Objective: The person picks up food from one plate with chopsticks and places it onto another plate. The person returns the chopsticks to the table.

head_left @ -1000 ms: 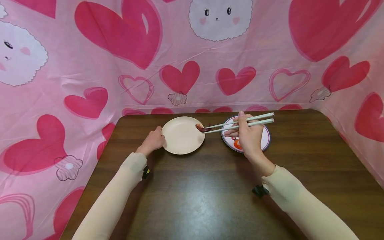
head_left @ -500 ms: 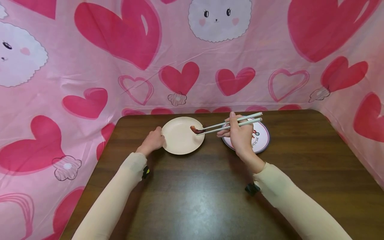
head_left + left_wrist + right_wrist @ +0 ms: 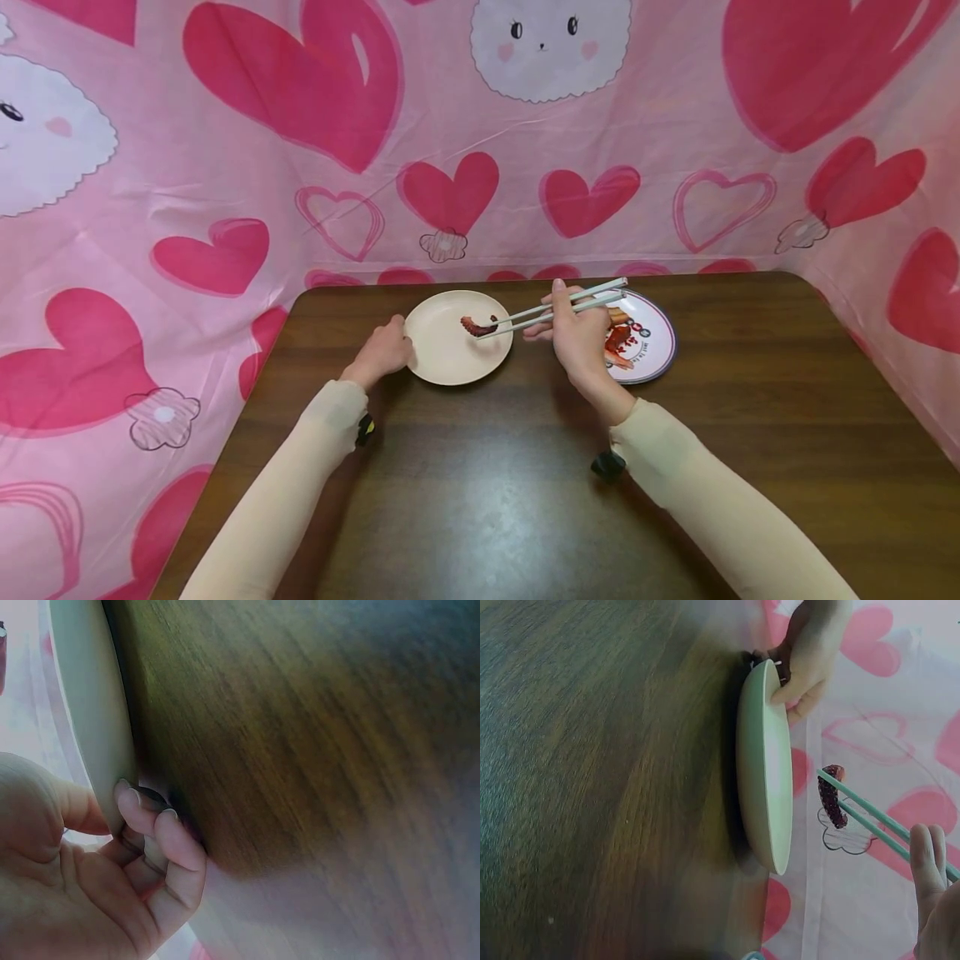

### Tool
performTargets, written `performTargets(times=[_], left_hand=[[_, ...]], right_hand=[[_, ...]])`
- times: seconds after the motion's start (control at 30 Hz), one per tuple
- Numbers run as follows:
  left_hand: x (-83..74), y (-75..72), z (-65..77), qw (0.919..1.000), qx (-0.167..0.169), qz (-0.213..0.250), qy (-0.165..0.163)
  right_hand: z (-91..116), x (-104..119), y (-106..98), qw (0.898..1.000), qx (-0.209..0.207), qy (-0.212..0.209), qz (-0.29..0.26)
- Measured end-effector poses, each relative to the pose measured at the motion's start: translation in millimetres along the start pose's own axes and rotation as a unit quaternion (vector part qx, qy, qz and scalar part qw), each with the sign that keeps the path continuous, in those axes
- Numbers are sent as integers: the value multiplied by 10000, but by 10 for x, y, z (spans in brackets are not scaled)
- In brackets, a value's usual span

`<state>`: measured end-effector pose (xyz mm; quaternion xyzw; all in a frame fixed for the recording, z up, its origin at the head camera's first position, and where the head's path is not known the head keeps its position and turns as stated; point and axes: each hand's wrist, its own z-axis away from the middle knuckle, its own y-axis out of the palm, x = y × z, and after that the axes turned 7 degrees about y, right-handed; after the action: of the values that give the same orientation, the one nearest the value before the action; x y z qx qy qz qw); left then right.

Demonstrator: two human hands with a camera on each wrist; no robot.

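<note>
My left hand (image 3: 385, 348) grips the left rim of a cream plate (image 3: 444, 357); the left wrist view shows fingertips curled in under the plate's edge (image 3: 94, 720). In my right hand (image 3: 582, 337) is a pair of pale green chopsticks (image 3: 521, 318), pointing left. Their tips pinch a dark red, curled piece of food (image 3: 478, 327) that looks like an octopus tentacle. From the right wrist, this tentacle (image 3: 829, 796) hangs above the plate, apart from it. A white plate with a blue rim (image 3: 658, 346) lies partly behind my right hand.
On the white plate sit several reddish-orange food pieces (image 3: 618, 340), partly hidden by the right hand. Both plates stand near the far edge of a dark wooden table (image 3: 480, 483). A pink cloth with hearts (image 3: 517, 125) hangs behind and at both sides.
My right hand has moved left, carrying the tentacle from the cream plate's right rim to over its middle. More food on the white plate now shows. The left hand has stayed still.
</note>
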<state>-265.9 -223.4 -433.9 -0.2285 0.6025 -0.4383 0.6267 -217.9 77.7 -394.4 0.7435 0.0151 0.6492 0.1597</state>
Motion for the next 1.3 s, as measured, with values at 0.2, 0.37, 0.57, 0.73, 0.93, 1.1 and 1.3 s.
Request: performTargets(times=[0.2,0.37,0.57,0.73,0.93,1.1,1.3], left_hand=[[-6,1,3,10000,7,23,-17],[-10,-3,25,10000,6,27,-27],[-18,5,17,10000,-15,21,-24],[8,35,1,10000,-57,9,-19],[24,49,-15,10000,-70,-32,-22],[16,48,-14,9999,-65,-55,-84],[12,45,-14,9999,-65,-92,-72]], right_hand=[[-2,-44,52,9999,25,89,60],[-6,-86,94,9998,9,147,92],[0,-117,140,9998,40,193,77],[14,-148,167,9995,44,255,170],[6,-192,214,9992,66,382,111],[5,-228,254,9990,61,419,117],[6,-271,320,9991,100,409,109]])
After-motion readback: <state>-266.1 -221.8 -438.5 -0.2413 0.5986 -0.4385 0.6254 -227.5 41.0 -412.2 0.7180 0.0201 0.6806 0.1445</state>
